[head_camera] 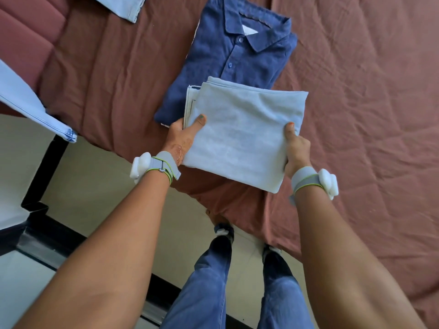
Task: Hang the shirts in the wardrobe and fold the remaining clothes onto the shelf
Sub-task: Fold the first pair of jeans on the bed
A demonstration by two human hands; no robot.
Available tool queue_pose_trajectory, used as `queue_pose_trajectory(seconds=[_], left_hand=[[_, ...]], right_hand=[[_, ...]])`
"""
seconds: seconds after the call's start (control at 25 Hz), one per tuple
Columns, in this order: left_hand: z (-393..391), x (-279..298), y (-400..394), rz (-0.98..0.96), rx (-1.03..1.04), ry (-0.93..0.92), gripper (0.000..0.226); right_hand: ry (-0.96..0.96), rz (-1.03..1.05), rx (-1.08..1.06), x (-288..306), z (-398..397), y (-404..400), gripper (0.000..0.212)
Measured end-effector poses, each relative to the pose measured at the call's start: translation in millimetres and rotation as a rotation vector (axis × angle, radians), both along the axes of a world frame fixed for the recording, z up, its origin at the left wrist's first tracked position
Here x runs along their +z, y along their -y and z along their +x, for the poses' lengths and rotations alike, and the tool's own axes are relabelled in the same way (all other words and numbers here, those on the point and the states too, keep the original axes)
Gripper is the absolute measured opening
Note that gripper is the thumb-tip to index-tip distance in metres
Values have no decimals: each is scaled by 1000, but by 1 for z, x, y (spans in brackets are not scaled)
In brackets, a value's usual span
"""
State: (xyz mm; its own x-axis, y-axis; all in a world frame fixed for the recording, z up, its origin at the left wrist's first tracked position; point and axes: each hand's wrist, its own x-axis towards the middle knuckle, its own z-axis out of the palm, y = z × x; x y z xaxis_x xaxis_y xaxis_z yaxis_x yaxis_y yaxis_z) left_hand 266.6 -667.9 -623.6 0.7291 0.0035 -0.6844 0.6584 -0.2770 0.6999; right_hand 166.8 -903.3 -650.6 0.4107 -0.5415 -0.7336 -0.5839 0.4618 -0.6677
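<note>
Landmark for all positions: the folded pale grey garment (244, 134), held above the near edge of the bed (356, 115), which is covered in a rust-brown sheet.

Far left of the garment: a light blue denim piece (31, 108) hangs over the bed's left edge, its hem pointing down toward the cream floor (99, 191). A dark frame (45, 172) stands below it. A second light blue piece (121, 5) lies at the top edge of the view, up and left of the garment.

At the garment's left edge: the left hand (180, 138) grips it. The thumb lies on the top face; the remaining fingers are hidden beneath the cloth. A grey wrist strap with a white unit (142, 166) sits on that wrist.

Behind the garment, farther onto the bed: a folded navy polo shirt (237, 55) lies flat, collar away from the person, its near part overlapped in view by the garment. Whether the two touch cannot be determined.

At the garment's right edge: the right hand (295, 148) grips it likewise, thumb on top, other fingers concealed below. A matching strap and white unit (329, 184) are on that wrist.

Below the garment: the person's legs in blue jeans (213, 281) stand beside the bed.
</note>
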Motion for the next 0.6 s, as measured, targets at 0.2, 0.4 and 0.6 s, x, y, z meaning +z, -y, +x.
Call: queue_pose_trajectory(seconds=[0.2,0.4,0.6], left_hand=[[-11,29,39,-62,-107,173,12],[-26,49,122,-26,-201,21,16],[-46,51,163,56,5,-93,15]], right_hand=[[222,38,-188,16,-35,35,34],[-70,-188,-81,20,-79,92,69],[137,-548,760,63,-91,82,116]])
